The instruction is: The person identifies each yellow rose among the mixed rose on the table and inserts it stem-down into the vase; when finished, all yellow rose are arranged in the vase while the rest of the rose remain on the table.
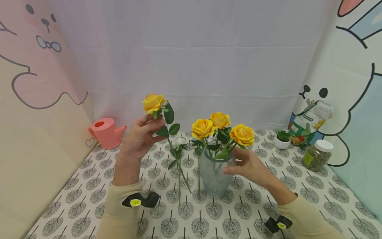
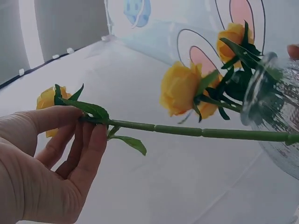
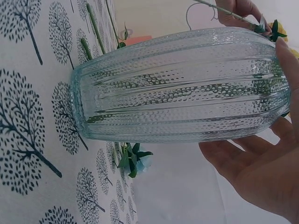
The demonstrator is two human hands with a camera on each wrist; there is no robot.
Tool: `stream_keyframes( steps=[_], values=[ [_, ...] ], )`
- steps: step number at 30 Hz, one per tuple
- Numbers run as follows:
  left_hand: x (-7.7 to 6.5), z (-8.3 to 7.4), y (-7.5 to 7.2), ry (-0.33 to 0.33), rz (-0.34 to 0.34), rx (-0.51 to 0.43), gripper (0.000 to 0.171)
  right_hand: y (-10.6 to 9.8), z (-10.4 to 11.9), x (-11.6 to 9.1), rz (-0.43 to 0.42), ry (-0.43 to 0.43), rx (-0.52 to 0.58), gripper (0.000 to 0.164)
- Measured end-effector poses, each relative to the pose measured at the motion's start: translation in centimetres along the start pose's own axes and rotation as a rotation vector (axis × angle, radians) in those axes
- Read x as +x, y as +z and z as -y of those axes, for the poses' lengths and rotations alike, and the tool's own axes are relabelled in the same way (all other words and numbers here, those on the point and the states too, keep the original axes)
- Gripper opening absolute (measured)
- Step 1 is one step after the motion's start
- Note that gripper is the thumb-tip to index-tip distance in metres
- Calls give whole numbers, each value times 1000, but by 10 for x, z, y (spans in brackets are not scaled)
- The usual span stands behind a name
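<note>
My left hand [image 1: 138,139] pinches a yellow rose [image 1: 153,103] high on its stem, just under the bloom. Its green stem [image 2: 224,133] slants down to the left of the vase in the head view. A ribbed clear glass vase [image 1: 215,181] stands upright on the table, holding three yellow roses [image 1: 203,128] whose stems show through the glass. Around the upper right side of the vase, my right hand [image 1: 250,167] grips with the thumb in front and the other fingers partly hidden behind. In the right wrist view the vase [image 3: 177,88] appears sideways.
A white rose [image 1: 180,141] lies on the patterned tablecloth [image 1: 162,182], left of the vase. Beyond the vase lies a pale blue flower [image 3: 144,164]. A pink watering can [image 1: 108,134] stands back left; a potted succulent [image 1: 282,141], a lidded jar [image 1: 317,156] and a bag [image 1: 310,122] stand right.
</note>
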State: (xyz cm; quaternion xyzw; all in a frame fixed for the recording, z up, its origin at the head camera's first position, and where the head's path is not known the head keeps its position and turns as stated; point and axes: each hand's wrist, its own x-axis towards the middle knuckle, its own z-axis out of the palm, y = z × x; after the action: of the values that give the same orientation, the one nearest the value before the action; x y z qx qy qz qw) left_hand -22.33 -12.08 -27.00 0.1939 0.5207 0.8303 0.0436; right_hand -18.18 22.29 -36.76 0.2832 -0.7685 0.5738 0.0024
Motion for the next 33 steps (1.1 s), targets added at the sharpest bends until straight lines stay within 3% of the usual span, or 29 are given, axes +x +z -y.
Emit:
stream_keyframes(
  steps=[3,10,13,17,21,27,33],
  values=[
    [-7,-8,4,68,-5,-63,19,0,0,0,1,4,4,72],
    [-24,-19,18,227,15,-314,16,0,0,-1,5,15,10,73],
    [-30,-24,20,288,11,-368,16,0,0,-1,2,22,-2,73],
    [-35,-30,22,389,46,-505,15,0,1,-1,-5,21,-13,73],
    [-38,-30,30,499,36,-615,20,0,2,0,-8,16,-11,72],
    [-39,-16,49,590,-53,-487,30,0,1,0,-8,14,-6,71],
    [-42,-2,64,642,-109,-193,32,0,1,0,-3,9,2,72]
  ],
)
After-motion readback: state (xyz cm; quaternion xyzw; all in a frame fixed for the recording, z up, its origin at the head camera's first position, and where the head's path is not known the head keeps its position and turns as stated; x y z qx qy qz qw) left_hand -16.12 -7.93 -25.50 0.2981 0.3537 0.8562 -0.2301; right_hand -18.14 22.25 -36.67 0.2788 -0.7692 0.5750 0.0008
